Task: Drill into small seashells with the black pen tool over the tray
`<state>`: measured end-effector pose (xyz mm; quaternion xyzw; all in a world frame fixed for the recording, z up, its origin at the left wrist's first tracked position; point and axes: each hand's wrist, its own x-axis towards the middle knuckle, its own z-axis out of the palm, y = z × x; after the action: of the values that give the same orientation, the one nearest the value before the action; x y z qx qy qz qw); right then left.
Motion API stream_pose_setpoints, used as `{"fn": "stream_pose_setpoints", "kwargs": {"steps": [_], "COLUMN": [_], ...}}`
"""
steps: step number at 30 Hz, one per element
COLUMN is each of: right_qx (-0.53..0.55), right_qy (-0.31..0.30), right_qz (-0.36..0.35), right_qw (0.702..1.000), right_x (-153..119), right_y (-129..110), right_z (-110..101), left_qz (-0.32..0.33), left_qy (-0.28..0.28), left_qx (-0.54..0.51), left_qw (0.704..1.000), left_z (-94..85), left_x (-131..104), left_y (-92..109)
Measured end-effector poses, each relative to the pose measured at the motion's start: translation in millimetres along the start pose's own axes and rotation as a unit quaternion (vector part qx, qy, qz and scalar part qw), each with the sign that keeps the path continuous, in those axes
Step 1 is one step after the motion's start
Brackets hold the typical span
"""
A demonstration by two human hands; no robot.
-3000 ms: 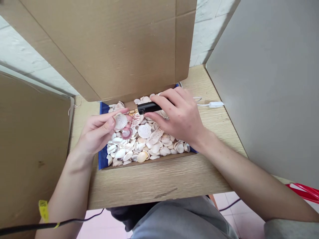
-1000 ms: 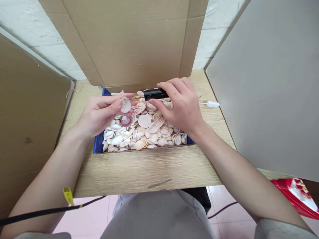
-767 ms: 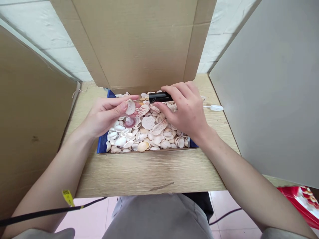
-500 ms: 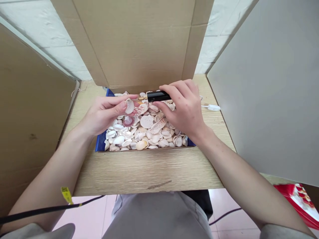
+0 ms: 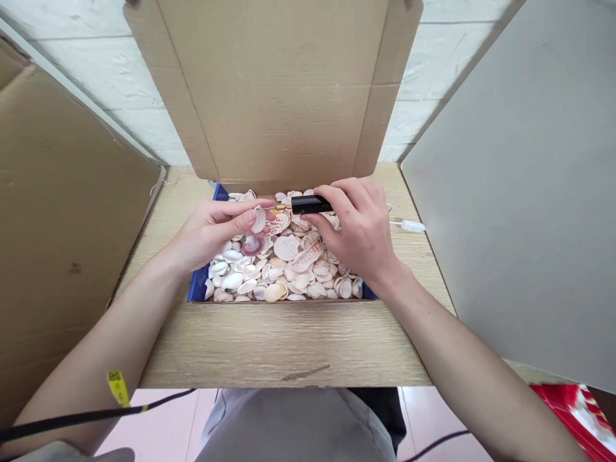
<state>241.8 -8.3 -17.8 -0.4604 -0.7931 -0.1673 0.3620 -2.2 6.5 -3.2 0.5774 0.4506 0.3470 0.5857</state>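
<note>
Between the thumb and fingers of my left hand (image 5: 212,232) is a small white seashell (image 5: 258,221), held above the left part of the box. My right hand (image 5: 360,224) grips a black mini electric drill (image 5: 310,204) lying level, its brass chuck (image 5: 283,206) pointing left. The thin bit reaches to the held shell; whether it has gone through, I cannot tell. Beneath both hands, many loose seashells (image 5: 286,249) fill a shallow cardboard box with blue side walls (image 5: 198,283). A purple-rimmed shell (image 5: 252,245) lies just under my left fingers.
The box's raised cardboard lid (image 5: 289,90) stands at the back. Cardboard (image 5: 62,192) walls the left side, a grey panel (image 5: 520,179) the right. A white cable connector (image 5: 412,226) rests on the wooden table (image 5: 298,340). A black cable (image 5: 62,420) crosses at lower left; a red bag (image 5: 568,410) sits lower right.
The camera view has tilted, so everything sits slightly lower in the picture. Both hands keep the same hold on the shell and the drill.
</note>
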Motion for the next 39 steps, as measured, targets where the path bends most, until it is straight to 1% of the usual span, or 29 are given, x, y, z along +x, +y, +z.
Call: {"fn": "stream_pose_setpoints", "kwargs": {"steps": [6,10,14,17,22,25,27,30,32,35,39], "right_qx": [0.023,0.030,0.029,0.013,-0.013,-0.017,-0.017,-0.003,0.010,0.030,0.052], "right_qy": [-0.034,-0.017,-0.008,0.016,0.071,0.094,0.083,0.015,-0.016,-0.008,0.004], "right_qz": [0.025,0.013,-0.001,-0.026,-0.065,-0.083,-0.086,-0.084,-0.086,-0.099,-0.127], "right_qw": [0.999,0.999,1.000,0.999,0.995,0.992,0.993,0.996,0.996,0.995,0.991], "right_x": [0.2,0.0,-0.5,-0.2,2.9,3.5,2.6,0.3,-0.7,-0.5,2.0], "right_y": [-0.8,-0.4,0.9,0.6,-3.0,-3.9,-3.5,-2.6,-2.3,-2.3,-2.8], "right_z": [-0.5,0.3,0.7,-0.9,-6.2,-7.1,-6.1,-4.0,-3.5,-4.4,-6.8], "left_qz": [-0.002,0.003,0.006,0.011,0.007,0.004,0.005,0.003,0.003,0.002,-0.038], "left_qy": [0.008,-0.001,-0.005,-0.007,-0.043,-0.046,-0.040,-0.044,-0.049,-0.053,-0.071], "left_qx": [-0.021,-0.028,-0.011,0.000,-0.013,0.000,0.018,0.050,0.056,0.027,-0.020], "left_qw": [1.000,1.000,1.000,1.000,0.999,0.999,0.999,0.998,0.997,0.998,0.997], "left_z": [1.5,2.4,1.8,2.0,2.1,1.5,0.7,-1.0,-2.0,-1.9,1.2], "left_x": [0.6,0.3,-0.2,-0.2,-1.0,-2.2,-2.7,-2.6,-2.3,-2.1,-2.0], "left_y": [-0.6,-0.6,-0.6,-0.1,1.3,2.2,2.5,2.2,1.9,3.1,7.5]}}
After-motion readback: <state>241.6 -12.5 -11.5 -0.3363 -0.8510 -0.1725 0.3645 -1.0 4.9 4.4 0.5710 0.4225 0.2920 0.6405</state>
